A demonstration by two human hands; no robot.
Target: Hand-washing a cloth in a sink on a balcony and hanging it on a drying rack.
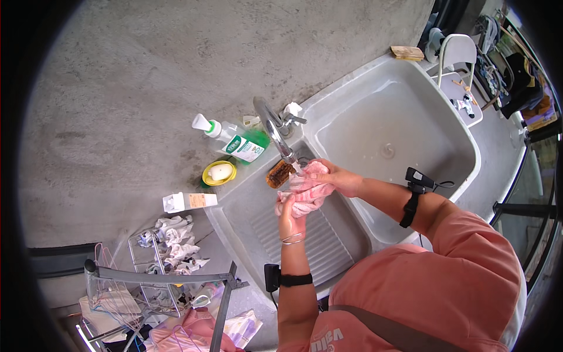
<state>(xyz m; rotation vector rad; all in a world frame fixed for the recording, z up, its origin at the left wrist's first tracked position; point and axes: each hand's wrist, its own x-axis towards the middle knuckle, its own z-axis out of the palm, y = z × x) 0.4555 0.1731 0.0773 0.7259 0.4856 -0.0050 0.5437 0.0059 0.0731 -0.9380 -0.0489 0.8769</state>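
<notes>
A bunched pink cloth with pale stripes (pixel 308 189) is held between my two hands, above the washboard side of the sink. My left hand (pixel 291 220) grips its lower left part, and my right hand (pixel 341 177) grips its upper right edge. Water runs from the chrome faucet (pixel 275 127) onto the cloth's top. Just left of the cloth, a wooden scrub brush (pixel 279 174) lies in the sink, its bristles dark. The ribbed washboard (pixel 323 253) slopes below my hands.
A bottle of green liquid (pixel 242 143), a yellow soap dish (pixel 228 181) and a white carton-like container (pixel 189 202) line the sink's left rim. The wide basin (pixel 387 114) lies right, a folding chair (pixel 457 50) beyond. Metal racks (pixel 162 278) with clothes stand lower left.
</notes>
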